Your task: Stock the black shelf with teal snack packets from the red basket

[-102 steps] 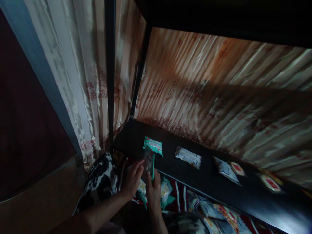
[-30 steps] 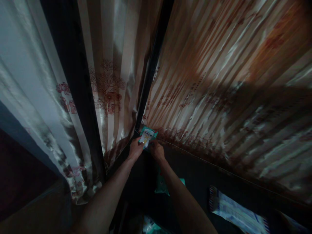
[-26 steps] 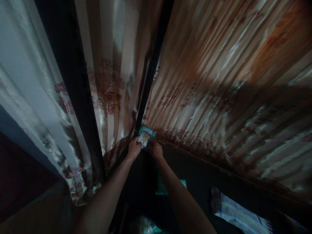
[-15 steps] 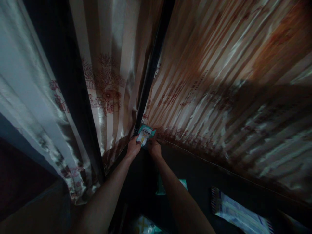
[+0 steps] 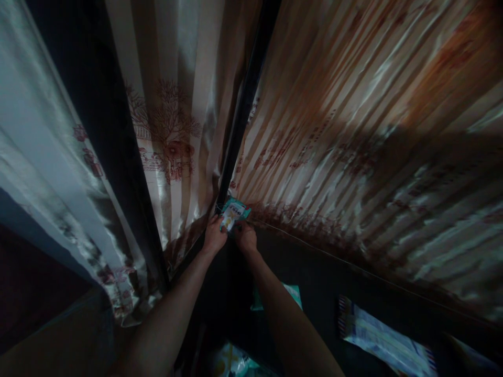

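My packet (image 5: pixel 234 212) bore a line of dark characters across its white panel, too small and dim for me to read, with a yellow picture beneath and teal around the edges. The curtain (image 5: pixel 334 157) carried red print, some of it columns of characters, likewise unreadable. Lettering on the blue-and-white packet (image 5: pixel 387 335) at the right was blurred.

Some three seconds earlier my two hands had been together over the front edge of the shelf (image 5: pixel 314 272), a packet between them; now they were at its back corner, beside the foot of the black post (image 5: pixel 245 104). The teal packet (image 5: pixel 291 294) had then lain in full sight; now my right forearm covered part of it. Since half a second before, almost nothing had shifted.

Both arms reached forward, converging. My left hand (image 5: pixel 215 234) gripped the packet's lower left side, thumb on the printed face; my right hand (image 5: pixel 247 236) was closed on its lower right edge, fingers bent. The printed face was turned up toward me. Whether its underside touched the shelf, I could not tell.
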A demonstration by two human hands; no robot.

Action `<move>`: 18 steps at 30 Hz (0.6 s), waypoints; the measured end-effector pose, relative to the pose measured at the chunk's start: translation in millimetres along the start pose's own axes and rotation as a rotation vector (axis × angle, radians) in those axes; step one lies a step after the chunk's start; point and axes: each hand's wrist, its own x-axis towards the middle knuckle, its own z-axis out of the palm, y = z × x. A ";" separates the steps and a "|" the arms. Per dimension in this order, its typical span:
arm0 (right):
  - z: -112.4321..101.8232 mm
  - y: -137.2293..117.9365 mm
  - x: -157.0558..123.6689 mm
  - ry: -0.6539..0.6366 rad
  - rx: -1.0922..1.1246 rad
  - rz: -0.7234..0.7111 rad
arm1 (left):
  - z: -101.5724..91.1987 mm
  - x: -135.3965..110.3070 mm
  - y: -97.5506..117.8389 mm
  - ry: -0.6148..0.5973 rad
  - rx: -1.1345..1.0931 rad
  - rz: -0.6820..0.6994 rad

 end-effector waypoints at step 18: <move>-15.0 2.1 -10.9 -0.032 -0.004 -0.096 | 0.7 -16.2 -0.8 -0.068 0.174 0.258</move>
